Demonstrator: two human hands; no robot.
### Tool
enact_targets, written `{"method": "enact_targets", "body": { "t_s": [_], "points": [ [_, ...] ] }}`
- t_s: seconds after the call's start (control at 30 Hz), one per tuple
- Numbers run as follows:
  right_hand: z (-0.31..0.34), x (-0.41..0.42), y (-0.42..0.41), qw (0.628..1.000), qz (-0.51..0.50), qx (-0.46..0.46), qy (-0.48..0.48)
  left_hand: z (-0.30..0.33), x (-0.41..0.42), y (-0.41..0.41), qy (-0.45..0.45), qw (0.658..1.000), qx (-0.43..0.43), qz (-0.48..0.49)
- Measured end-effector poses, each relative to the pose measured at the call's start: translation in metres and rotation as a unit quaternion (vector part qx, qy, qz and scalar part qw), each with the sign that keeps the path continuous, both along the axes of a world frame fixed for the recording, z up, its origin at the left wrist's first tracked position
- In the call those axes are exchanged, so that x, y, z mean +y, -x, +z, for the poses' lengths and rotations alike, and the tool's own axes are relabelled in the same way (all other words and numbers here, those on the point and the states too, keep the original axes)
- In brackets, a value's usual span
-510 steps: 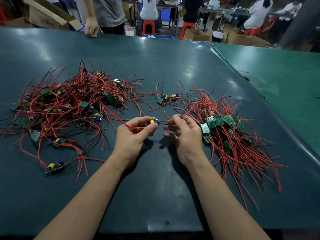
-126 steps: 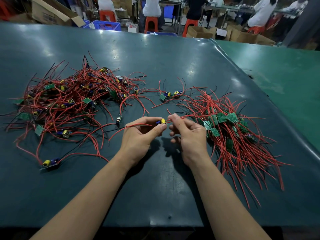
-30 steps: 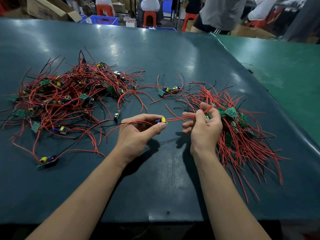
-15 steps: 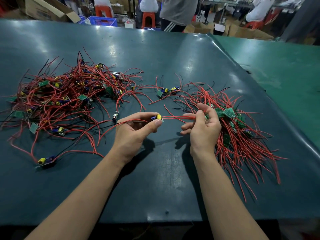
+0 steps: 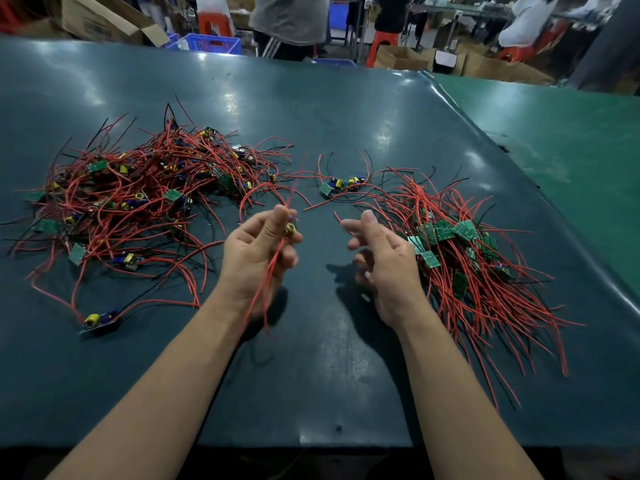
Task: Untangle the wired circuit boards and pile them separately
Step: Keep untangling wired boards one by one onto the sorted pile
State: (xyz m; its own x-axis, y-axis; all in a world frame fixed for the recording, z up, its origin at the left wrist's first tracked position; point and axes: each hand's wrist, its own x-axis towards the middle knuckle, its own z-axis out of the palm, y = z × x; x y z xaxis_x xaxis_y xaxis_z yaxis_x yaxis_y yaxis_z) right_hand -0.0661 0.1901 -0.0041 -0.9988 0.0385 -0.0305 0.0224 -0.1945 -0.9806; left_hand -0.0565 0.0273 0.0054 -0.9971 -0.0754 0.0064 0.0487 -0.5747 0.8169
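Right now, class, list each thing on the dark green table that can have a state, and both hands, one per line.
Left hand: raised, pinching one wired circuit board, red wires dangling.
Right hand: fingers loose, holding nothing.
Left heap of red-wired boards: tangled.
Right pile of green boards: sorted, wires lying roughly parallel.
Small cluster of boards: loose between the heaps.
Lone board: apart, near the left heap.

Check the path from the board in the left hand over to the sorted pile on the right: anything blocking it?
Only the right hand, open and empty, hangs between the left hand pinching the board and the sorted pile. The table below that path is bare.
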Motion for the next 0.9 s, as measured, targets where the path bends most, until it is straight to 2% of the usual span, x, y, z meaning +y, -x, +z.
{"method": "enact_targets", "body": {
  "t_s": [0.03,0.13,0.3,0.4,0.57,0.73,0.9],
  "points": [
    [0.001,-0.001,-0.002,0.999,0.043,-0.014,0.016,-0.002,0.002,-0.001,0.029,0.999,0.009,-0.023],
    [-0.003,-0.009,-0.007,0.992,0.123,-0.012,-0.021,-0.01,0.009,-0.007,0.155,0.985,0.041,-0.06],
    [-0.002,-0.007,-0.006,0.996,0.076,-0.026,0.041,-0.015,0.012,-0.01,0.221,0.97,0.028,-0.098],
    [0.0,-0.004,-0.006,0.994,0.091,-0.045,0.025,-0.013,0.013,-0.013,0.265,0.957,0.049,-0.104],
    [0.001,-0.002,-0.007,0.988,0.144,-0.038,0.036,-0.01,0.013,-0.011,0.256,0.962,0.045,-0.079],
    [0.004,-0.006,-0.008,0.993,0.09,-0.055,0.05,-0.013,0.013,-0.01,0.282,0.955,0.049,-0.082],
    [0.004,-0.005,-0.002,0.969,0.072,-0.073,0.224,-0.016,0.016,-0.009,0.266,0.96,0.05,-0.071]
  ]
}}
